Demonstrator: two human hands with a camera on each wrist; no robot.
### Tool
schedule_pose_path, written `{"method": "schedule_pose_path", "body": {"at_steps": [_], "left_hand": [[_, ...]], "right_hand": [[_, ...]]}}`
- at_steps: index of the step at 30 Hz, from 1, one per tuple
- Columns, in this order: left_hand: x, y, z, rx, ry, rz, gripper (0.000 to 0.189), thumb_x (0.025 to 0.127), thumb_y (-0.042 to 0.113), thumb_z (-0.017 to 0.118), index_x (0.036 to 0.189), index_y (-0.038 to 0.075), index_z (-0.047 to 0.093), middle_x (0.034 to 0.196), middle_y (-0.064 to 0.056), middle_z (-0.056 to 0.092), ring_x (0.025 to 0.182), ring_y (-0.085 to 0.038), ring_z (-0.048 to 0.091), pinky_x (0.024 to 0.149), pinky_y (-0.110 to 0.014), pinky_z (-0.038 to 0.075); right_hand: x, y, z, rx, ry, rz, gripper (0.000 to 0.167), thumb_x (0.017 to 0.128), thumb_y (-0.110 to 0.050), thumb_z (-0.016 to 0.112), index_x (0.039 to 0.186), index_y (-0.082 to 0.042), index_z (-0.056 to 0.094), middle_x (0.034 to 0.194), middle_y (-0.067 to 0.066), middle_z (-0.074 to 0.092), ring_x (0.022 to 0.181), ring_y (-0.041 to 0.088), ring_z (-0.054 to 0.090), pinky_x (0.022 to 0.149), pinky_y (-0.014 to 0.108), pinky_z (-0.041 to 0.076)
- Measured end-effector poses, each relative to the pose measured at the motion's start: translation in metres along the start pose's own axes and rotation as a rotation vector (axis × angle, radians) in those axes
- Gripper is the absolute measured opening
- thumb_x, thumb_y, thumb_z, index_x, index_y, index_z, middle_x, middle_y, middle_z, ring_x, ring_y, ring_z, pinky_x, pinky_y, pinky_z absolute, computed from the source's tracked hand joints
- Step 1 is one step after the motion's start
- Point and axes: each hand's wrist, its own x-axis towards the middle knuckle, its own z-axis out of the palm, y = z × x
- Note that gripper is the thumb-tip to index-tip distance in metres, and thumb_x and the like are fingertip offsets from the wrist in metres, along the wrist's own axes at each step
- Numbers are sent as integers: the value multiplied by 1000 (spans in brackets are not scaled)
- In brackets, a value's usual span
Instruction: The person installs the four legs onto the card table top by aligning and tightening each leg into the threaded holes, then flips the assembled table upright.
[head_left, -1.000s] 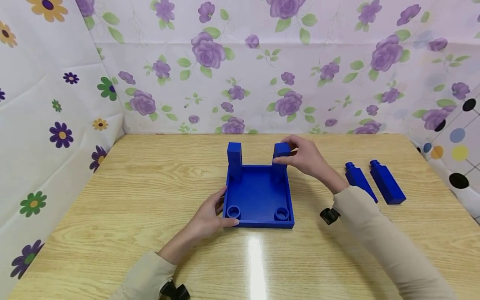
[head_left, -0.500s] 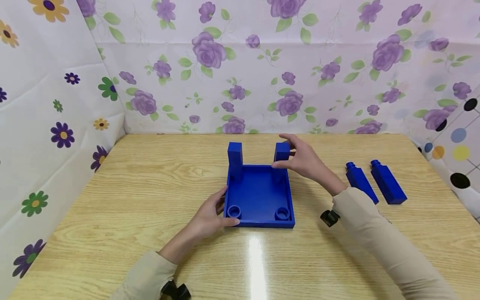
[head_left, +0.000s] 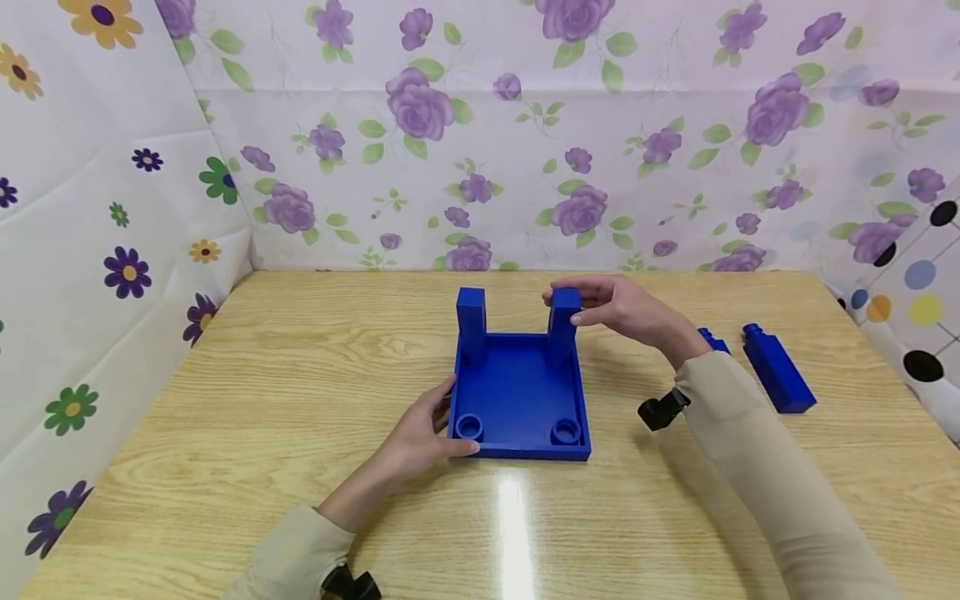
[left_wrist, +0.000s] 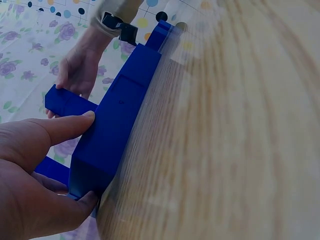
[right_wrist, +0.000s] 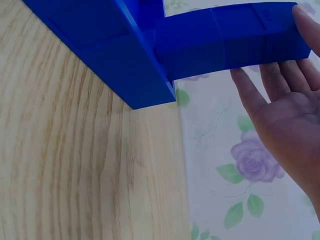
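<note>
A blue square base (head_left: 517, 396) with raised edges lies on the table. Two square blue legs stand upright at its far corners: the far-left leg (head_left: 472, 325) and the far-right leg (head_left: 562, 337). Round sockets show at its near corners, a left socket (head_left: 469, 428) and a right socket (head_left: 565, 432). My left hand (head_left: 416, 433) grips the near-left corner, thumb against the front wall and fingers at the left side, as the left wrist view also shows. My right hand (head_left: 626, 310) holds the top of the far-right leg, with fingers behind it and the thumb at its right side.
Two loose blue legs with round threaded-looking necks lie at the right: one leg (head_left: 778, 368) in full sight, the other leg (head_left: 712, 340) mostly behind my right forearm. A floral cloth (head_left: 420, 208) stands behind the wooden table (head_left: 300, 350).
My right hand has shifted its hold on the far-right leg: the fingers now reach behind it and the thumb has moved to its right side. The left hand and base stay put.
</note>
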Motion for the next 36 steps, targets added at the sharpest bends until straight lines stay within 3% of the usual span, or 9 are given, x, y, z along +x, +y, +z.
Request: {"method": "schedule_pose_path", "body": {"at_steps": [6,17,20,25,31,36], "left_hand": [[-1,-1,0,-9,0,7,97,76,-2,80,152,-1,21,151,-24,30,136,-39,33,108,-48,33],[-1,-1,0,-7,-1,1,97,76,-2,80,153,0,20,151,-24,29,137,-39,31,108,-48,33],[-1,-1,0,-7,0,-1,97,76,-1,80,153,0,20,151,-24,29,137,-39,31,108,-48,33],[0,-1,0,-6,5,2,97,75,-2,80,152,-1,21,150,-24,30,136,-40,32,108,-48,33],[0,-2,0,-5,3,5,97,75,-2,80,152,-2,21,150,-25,30,136,-40,32,108,-49,32],[1,-2,0,-7,-1,8,97,75,-2,80,152,-2,21,150,-25,30,136,-40,32,108,-49,32]], "right_hand": [[2,0,-1,-33,23,29,53,90,-2,67,140,-2,50,132,14,57,123,23,52,95,33,48],[0,-5,5,-199,105,72,56,86,-11,74,138,-6,53,136,19,53,120,23,53,95,35,48],[0,-7,10,-247,153,92,56,85,-13,76,136,-6,53,135,15,54,122,23,51,95,36,48],[0,-5,18,-331,260,103,51,83,-16,78,129,-7,56,123,9,60,113,23,55,86,35,50],[0,-1,29,-435,382,69,50,81,-22,81,122,-5,58,109,11,61,104,26,58,82,38,49],[1,0,38,-499,472,64,49,79,-23,82,116,-3,57,109,13,61,100,28,61,79,39,53]]}}
